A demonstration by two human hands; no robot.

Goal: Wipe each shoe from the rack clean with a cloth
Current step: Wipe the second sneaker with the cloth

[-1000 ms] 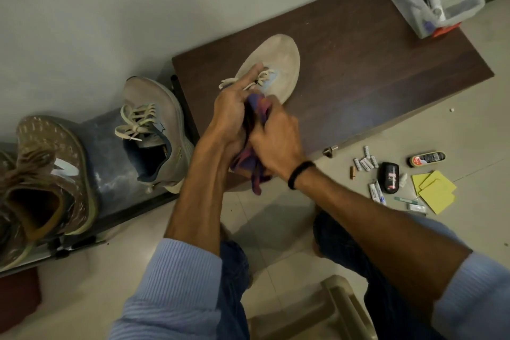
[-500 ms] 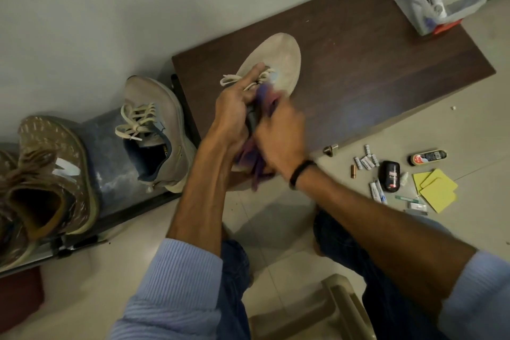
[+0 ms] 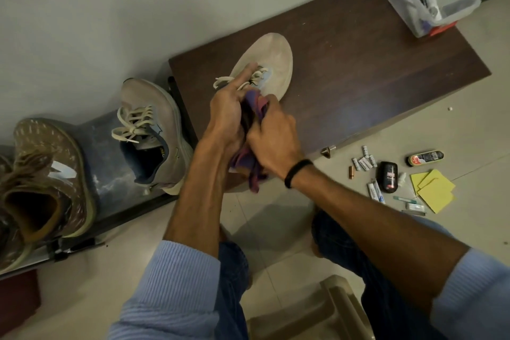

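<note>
Since 0.5 s ago the right hand (image 3: 273, 141) has slid back toward the heel, fingers curled round the purple cloth (image 3: 252, 107) pressed against the beige shoe (image 3: 271, 58). That shoe lies on the dark wooden cabinet (image 3: 372, 69), toe toward the wall. The left hand (image 3: 229, 107) grips it at the laces. On the rack (image 3: 105, 163) to the left stand 2 more: a grey shoe (image 3: 154, 130) and a brown shoe (image 3: 47, 174)
</note>
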